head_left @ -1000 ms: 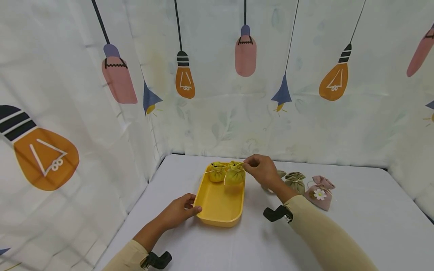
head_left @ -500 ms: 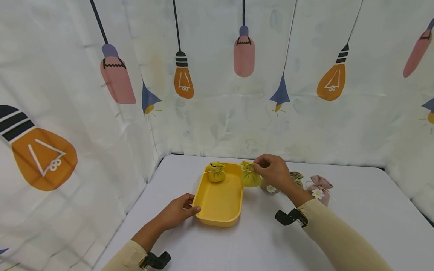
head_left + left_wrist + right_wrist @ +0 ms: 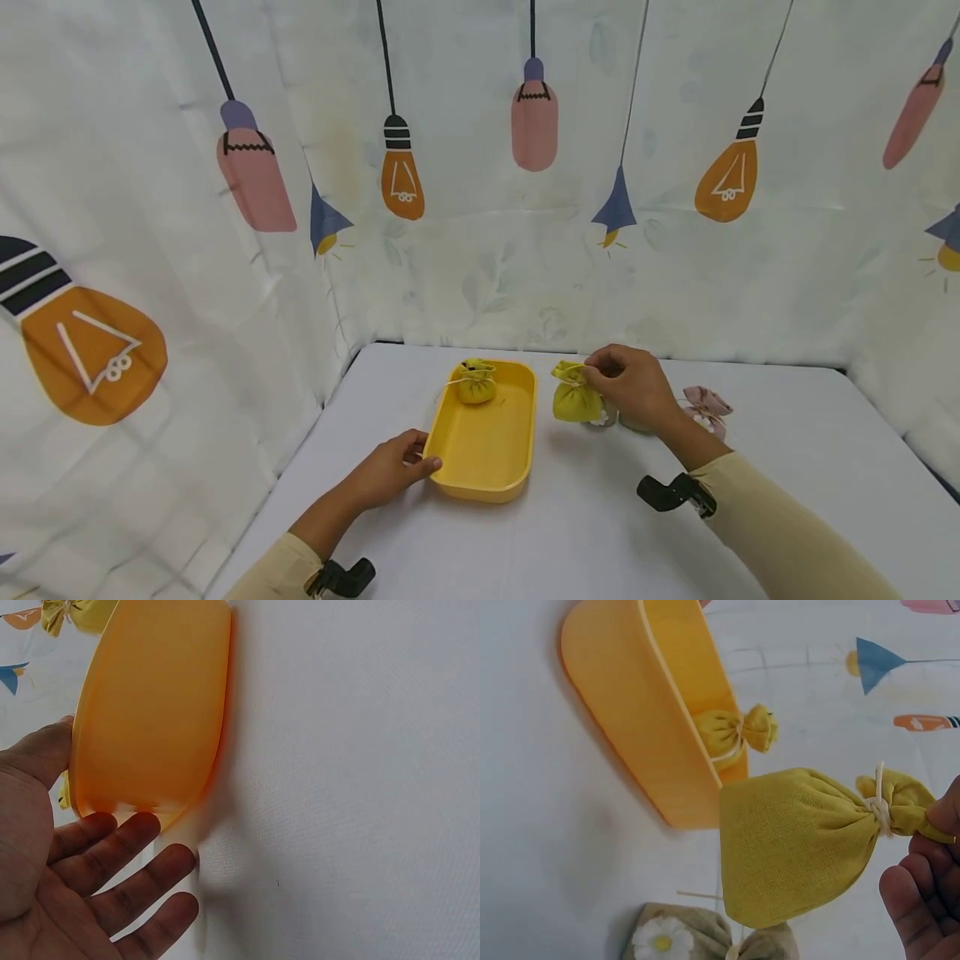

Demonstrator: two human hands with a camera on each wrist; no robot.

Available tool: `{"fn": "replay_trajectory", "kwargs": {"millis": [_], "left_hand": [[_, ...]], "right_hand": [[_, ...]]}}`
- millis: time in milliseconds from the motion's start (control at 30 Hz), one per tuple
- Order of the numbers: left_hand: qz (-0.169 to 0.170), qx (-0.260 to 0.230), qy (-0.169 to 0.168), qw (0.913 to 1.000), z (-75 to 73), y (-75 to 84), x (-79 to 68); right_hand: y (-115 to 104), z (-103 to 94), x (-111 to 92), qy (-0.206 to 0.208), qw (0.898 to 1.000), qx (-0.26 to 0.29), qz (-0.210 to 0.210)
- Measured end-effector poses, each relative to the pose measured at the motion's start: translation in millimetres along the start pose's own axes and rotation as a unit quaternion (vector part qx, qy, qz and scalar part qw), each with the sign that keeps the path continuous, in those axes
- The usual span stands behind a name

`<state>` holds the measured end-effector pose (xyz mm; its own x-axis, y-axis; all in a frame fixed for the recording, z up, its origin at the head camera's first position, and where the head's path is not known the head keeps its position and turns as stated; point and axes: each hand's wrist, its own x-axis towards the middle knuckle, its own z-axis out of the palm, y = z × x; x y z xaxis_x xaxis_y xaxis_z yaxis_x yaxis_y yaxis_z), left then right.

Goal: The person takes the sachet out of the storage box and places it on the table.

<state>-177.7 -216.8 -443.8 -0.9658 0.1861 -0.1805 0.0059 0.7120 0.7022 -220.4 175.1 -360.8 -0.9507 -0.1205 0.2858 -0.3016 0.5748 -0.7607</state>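
Note:
My right hand [image 3: 636, 390] pinches the gathered top of a yellow-green drawstring pouch [image 3: 576, 403] between thumb and fingers. The pouch hangs to the right of a yellow plastic tray [image 3: 483, 454]; its tied cord shows in the right wrist view. At the tray's near left corner my left hand [image 3: 386, 473] holds the rim, thumb over the edge and fingers against the outer wall. Another yellow drawstring pouch [image 3: 477, 385] stands inside the tray at its far left end. A beige pouch [image 3: 686, 934] with a white flower lies just beyond the held one, partly hidden by it.
A pink drawstring pouch [image 3: 708, 407] sits right of my right hand, partly covered by the wrist. Another pouch behind that hand is mostly hidden. A white cloth [image 3: 555, 533] covers the table, and a lamp-print curtain [image 3: 465, 250] hangs behind it.
My right hand has lifted the yellow-green pouch from the tray's far right and carried it right, past the rim. The left hand has stayed at the tray's corner.

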Motion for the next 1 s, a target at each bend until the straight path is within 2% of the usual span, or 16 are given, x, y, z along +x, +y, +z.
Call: {"fn": "replay_trajectory", "kwargs": {"millis": [400,600,733,1000], "left_hand": [[-0.002,0.002,0.001,1.0000,-2.4,3.6,1.2],[-0.003,0.003,0.003,1.0000,-1.3,3.1,0.9],[-0.005,0.001,0.003,1.0000,-0.7,2.4,0.4],[-0.008,0.001,0.003,1.0000,0.1,0.2,0.3]], "right_hand": [[11,-22.3,-9,0.020,0.999,-0.026,0.013],[19,-29.6,-14,0.011,0.999,-0.019,0.039],[24,-34.2,-19,0.007,0.998,-0.036,0.047],[31,-42.4,-29,0.013,0.997,-0.075,0.027]]}}
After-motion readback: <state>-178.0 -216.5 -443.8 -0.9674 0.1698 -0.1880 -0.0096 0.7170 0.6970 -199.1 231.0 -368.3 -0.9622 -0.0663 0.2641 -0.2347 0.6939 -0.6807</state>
